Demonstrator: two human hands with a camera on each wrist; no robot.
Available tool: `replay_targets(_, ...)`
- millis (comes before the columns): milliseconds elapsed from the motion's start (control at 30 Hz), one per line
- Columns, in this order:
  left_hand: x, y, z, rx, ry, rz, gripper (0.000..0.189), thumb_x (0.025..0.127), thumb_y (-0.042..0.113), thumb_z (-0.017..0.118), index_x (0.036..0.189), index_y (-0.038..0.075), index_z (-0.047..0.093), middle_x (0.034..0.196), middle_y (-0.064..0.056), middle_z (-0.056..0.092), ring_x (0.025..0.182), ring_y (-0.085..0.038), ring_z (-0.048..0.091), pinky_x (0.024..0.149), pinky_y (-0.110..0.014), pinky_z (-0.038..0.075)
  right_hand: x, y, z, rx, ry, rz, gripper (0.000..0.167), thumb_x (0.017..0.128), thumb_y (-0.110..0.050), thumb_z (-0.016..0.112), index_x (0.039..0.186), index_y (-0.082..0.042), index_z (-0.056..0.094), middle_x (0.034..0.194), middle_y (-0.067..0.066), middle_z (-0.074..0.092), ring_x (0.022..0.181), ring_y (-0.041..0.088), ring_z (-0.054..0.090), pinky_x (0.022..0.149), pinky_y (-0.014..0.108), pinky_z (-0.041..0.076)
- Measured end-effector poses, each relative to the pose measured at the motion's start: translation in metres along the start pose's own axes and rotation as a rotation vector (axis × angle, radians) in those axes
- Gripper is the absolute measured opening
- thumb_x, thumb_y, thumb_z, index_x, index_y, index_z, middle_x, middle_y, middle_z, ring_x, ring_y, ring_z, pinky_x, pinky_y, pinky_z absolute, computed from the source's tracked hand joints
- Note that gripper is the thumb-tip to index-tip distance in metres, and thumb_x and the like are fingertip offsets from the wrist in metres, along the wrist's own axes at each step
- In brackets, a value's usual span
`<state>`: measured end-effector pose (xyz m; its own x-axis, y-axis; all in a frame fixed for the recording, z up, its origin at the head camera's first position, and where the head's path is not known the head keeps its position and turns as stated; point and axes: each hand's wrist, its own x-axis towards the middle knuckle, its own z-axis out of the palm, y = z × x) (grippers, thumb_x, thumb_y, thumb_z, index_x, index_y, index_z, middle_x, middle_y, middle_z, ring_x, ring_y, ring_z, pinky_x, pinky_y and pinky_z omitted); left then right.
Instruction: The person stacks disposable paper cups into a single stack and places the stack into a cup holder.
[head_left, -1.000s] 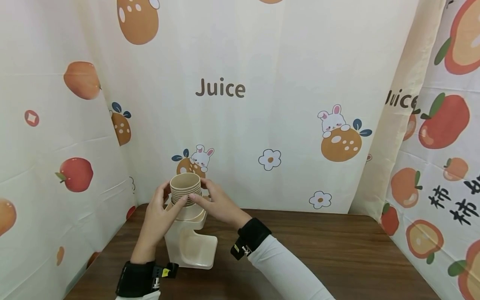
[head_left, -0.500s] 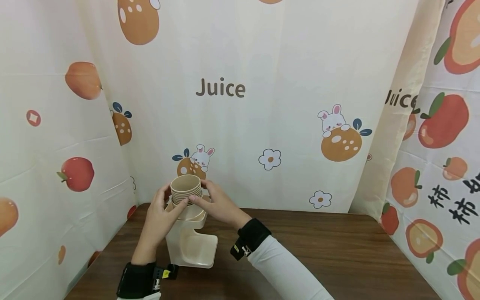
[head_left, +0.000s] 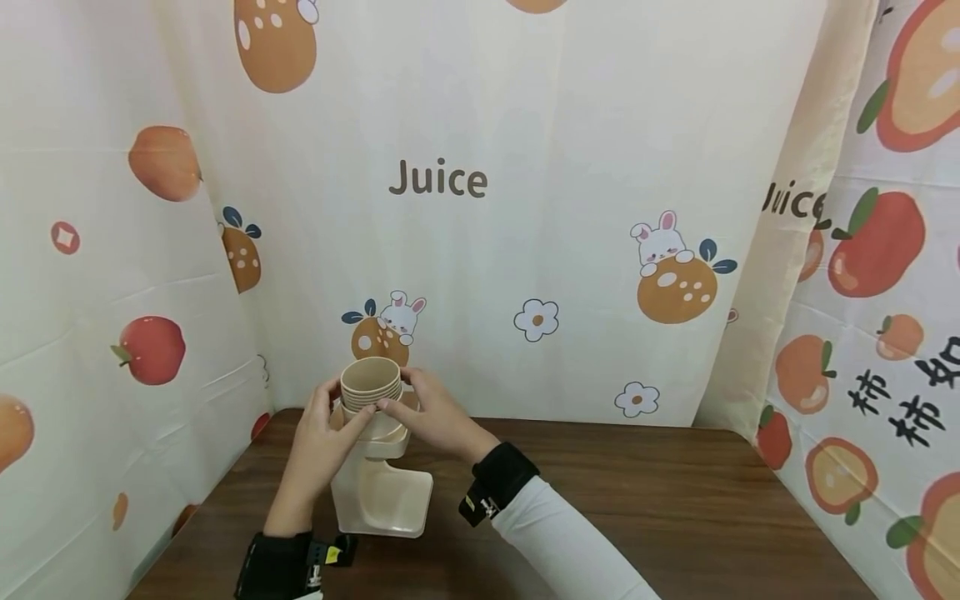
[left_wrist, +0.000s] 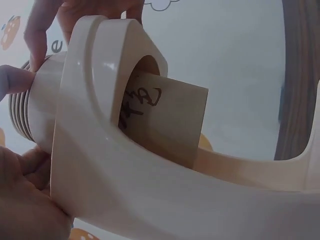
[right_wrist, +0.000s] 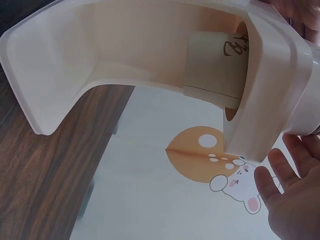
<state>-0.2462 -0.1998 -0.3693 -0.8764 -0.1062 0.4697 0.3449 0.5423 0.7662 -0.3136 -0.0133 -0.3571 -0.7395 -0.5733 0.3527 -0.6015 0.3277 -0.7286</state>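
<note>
A stack of beige paper cups [head_left: 371, 392] stands in the top collar of a cream cup dispenser [head_left: 386, 504], mouths facing up. My left hand [head_left: 315, 450] holds the stack from the left and my right hand [head_left: 442, 421] from the right, thumbs close together in front. Below the dispenser's ring, the lowest cup [left_wrist: 172, 120] sticks out with dark handwriting on its side. That same cup [right_wrist: 212, 70] shows in the right wrist view, above the dispenser's curved lower tray. Some fingers are hidden behind the stack and collar.
The dispenser stands on a dark wooden table [head_left: 600, 508], toward its left side. Behind the table hangs a pale curtain [head_left: 465, 258] printed with "Juice", fruit and rabbits. More printed cloth [head_left: 75, 433] closes off the left and right sides.
The cup stack has sunk slightly lower into the dispenser, and both hands have moved down a little with it. The dispenser stays in place.
</note>
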Motion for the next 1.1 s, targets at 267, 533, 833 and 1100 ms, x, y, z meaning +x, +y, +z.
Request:
replay_targets(267, -0.001, 0.001, 0.001, 0.025, 0.020, -0.008, 0.074, 0.098, 0.036, 0.064, 0.149, -0.006, 0.031, 0.145, -0.028, 0.036, 0.138, -0.044, 0.033, 0.109, -0.068, 0.025, 0.001, -0.002, 0.001, -0.016, -0.014, -0.001, 0.067, 0.100, -0.050, 0.056, 0.150, -0.009, 0.040, 0.147, 0.005, 0.046, 0.136, 0.018, 0.042, 0.109, 0.046, 0.037)
replay_targets(533, -0.004, 0.000, -0.002, 0.015, -0.003, -0.016, 0.073, 0.099, 0.036, 0.063, 0.150, -0.004, 0.030, 0.146, -0.027, 0.036, 0.138, -0.043, 0.032, 0.108, -0.069, 0.025, 0.000, -0.006, -0.001, -0.036, -0.039, 0.008, 0.066, 0.101, -0.050, 0.054, 0.150, -0.007, 0.039, 0.145, 0.005, 0.048, 0.135, 0.016, 0.043, 0.108, 0.045, 0.038)
replay_targets(833, -0.009, -0.002, 0.001, 0.071, 0.025, 0.058, 0.073, 0.099, 0.034, 0.064, 0.151, -0.005, 0.030, 0.145, -0.029, 0.038, 0.136, -0.045, 0.035, 0.104, -0.071, 0.028, -0.007, -0.002, -0.008, -0.111, -0.084, -0.072, 0.067, 0.103, -0.049, 0.051, 0.154, -0.008, 0.035, 0.152, 0.006, 0.044, 0.140, 0.017, 0.038, 0.110, 0.041, 0.037)
replay_targets(1100, -0.019, 0.007, -0.003, 0.057, 0.097, 0.101, 0.073, 0.097, 0.031, 0.067, 0.151, -0.003, 0.032, 0.148, -0.026, 0.038, 0.136, -0.043, 0.035, 0.102, -0.070, 0.030, -0.022, 0.000, -0.020, -0.154, -0.127, -0.123, 0.069, 0.103, -0.044, 0.054, 0.157, -0.009, 0.029, 0.155, 0.005, 0.039, 0.142, 0.016, 0.035, 0.111, 0.040, 0.036)
